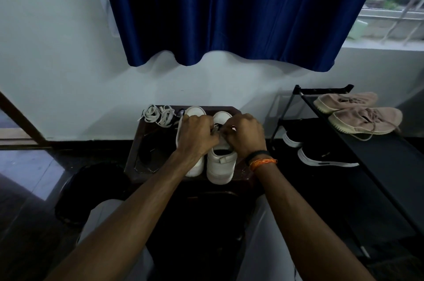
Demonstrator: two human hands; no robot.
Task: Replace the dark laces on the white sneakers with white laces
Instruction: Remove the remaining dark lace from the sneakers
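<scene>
Head view: two white leather sneakers stand side by side on the dark brown worktop. Left hand and right hand each pinch the dark lace over the right sneaker. Bundled white flat laces lie at the worktop's far left.

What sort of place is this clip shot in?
Probably a room in a home, near a window. A blue curtain hangs on a white wall, a black shoe rack holds tan and black shoes, and white sneakers sit on a small dark table on a glossy floor.
</scene>
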